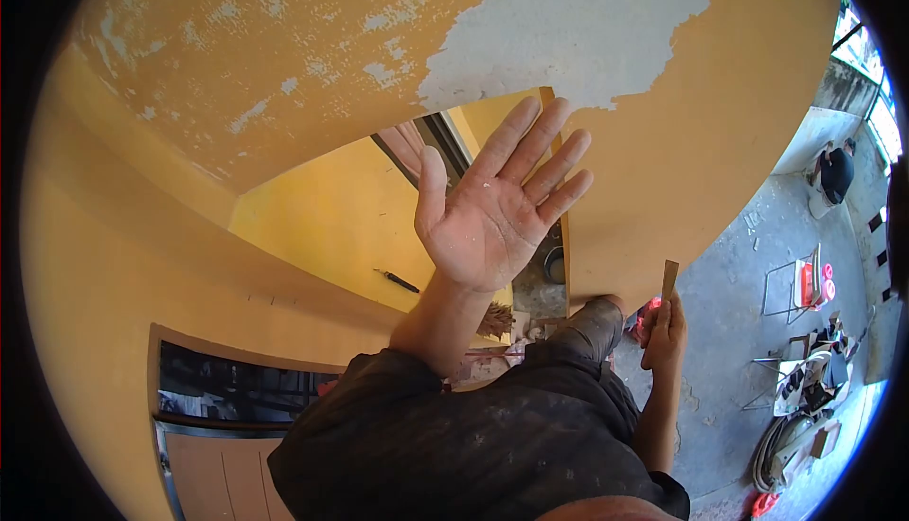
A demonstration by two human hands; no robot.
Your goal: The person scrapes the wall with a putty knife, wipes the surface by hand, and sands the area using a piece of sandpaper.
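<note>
My left hand (497, 208) is raised in front of me, palm toward me and fingers spread, with nothing in it. Pale dust marks the palm. Behind its fingertips, the orange-painted surface (757, 38) has a large bare grey-white patch (568, 28) with ragged edges. Lower at the right, my right hand (667, 333) is closed around a flat scraper (670, 279), its narrow blade pointing up. The grip inside the fingers is hidden. A slim black-handled tool (398, 281) lies on the yellow surface (322, 227) left of my raised wrist.
Several folding chairs (800, 284), a coiled hose (772, 455) and piled items (819, 369) stand on the grey floor (720, 332) at right. Another person (836, 172) bends beside a white bucket (820, 203). A brush-like bundle (496, 320) sits below my left wrist.
</note>
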